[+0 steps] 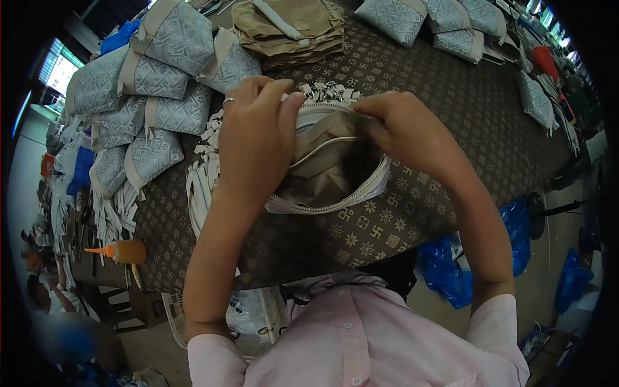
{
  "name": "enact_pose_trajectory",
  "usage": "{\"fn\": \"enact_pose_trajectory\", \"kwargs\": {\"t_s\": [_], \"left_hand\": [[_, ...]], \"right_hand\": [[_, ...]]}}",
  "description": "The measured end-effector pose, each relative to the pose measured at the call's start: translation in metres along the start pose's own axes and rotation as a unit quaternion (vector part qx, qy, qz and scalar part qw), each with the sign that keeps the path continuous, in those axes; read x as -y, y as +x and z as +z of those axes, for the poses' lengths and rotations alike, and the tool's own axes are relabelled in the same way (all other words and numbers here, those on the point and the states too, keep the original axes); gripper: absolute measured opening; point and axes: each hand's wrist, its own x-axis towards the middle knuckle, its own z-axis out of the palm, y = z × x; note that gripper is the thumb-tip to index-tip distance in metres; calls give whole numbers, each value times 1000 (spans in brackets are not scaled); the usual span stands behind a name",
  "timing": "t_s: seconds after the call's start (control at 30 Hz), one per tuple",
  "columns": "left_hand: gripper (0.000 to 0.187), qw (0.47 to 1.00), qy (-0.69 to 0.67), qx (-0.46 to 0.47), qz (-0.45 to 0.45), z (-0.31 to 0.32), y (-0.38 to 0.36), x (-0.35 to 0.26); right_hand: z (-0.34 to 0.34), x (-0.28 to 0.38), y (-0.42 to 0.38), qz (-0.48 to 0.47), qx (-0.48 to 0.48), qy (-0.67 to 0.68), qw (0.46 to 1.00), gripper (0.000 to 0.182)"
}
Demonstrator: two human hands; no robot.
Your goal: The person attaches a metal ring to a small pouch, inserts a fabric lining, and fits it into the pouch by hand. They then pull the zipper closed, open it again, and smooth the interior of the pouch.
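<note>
A pouch (335, 171) lies with its zipper open on the table in front of me, its mouth facing up. Its brown lining shows, with a pale-edged inner pocket inside. My left hand (258, 135), wearing a ring, is curled closed at the far left of the rim; a small pale bit shows between thumb and finger. At the far right of the rim, my right hand (403, 129) pinches the zippered edge, fingertips partly inside the mouth. Beyond the rim lies a heap of small pale tabs with metal pieces (329, 92).
Grey patterned pouches (171, 48) are piled at the left, and more (396, 19) lie at the far right. Folded brown fabric pieces (287, 29) are stacked at the back. An orange-tipped glue bottle (129, 251) lies near the table's left edge. Blue plastic bags (448, 271) are on the floor.
</note>
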Motion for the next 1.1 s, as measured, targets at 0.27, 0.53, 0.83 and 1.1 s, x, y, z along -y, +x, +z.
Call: {"fn": "enact_pose_trajectory", "kwargs": {"t_s": [0.27, 0.53, 0.83, 1.1], "left_hand": [[34, 899, -221, 333, -176, -19, -13, 28], [27, 954, -217, 184, -96, -11, -29, 32], [23, 946, -96, 277, -136, -11, -15, 9], [23, 929, -202, 275, -141, -20, -20, 17]], "right_hand": [[-1, -40, 11, -32, 169, 264, 949, 22], [0, -49, 19, -91, 163, 241, 952, 24], [8, -46, 10, -158, 74, 201, 964, 26], [-3, -58, 11, -200, 123, 203, 951, 24]]}}
